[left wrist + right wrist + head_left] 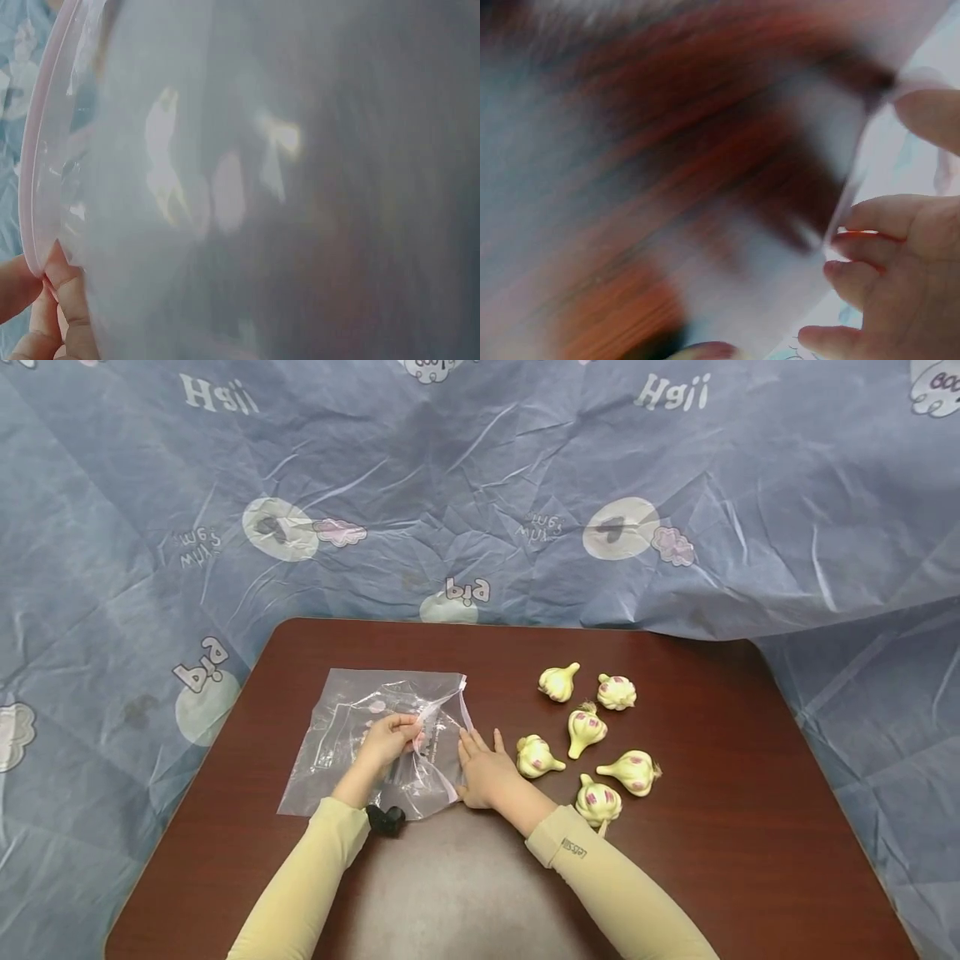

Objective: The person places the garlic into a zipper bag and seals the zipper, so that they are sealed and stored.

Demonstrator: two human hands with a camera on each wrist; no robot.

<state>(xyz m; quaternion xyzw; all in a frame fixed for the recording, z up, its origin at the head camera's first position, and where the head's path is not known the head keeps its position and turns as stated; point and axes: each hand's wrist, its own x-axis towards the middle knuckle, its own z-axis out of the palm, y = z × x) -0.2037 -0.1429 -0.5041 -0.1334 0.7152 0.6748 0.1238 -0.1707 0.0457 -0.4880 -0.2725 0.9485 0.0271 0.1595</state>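
Note:
A clear plastic zip bag (337,727) with a pinkish zip strip lies on the table, its mouth toward the right. My left hand (388,743) pinches the upper lip of the mouth between thumb and fingers, lifting it so the mouth gapes. In the left wrist view the fingers (71,300) grip the pink edge (28,172). My right hand (487,772) lies spread with straight fingers at the lower lip of the bag's mouth. Beside it sits the nearest garlic bulb (536,757).
Several more garlic bulbs (588,728) lie scattered to the right on the brown table (712,735). A small black object (386,820) is by the left wrist. A blue printed cloth (465,485) hangs behind the table.

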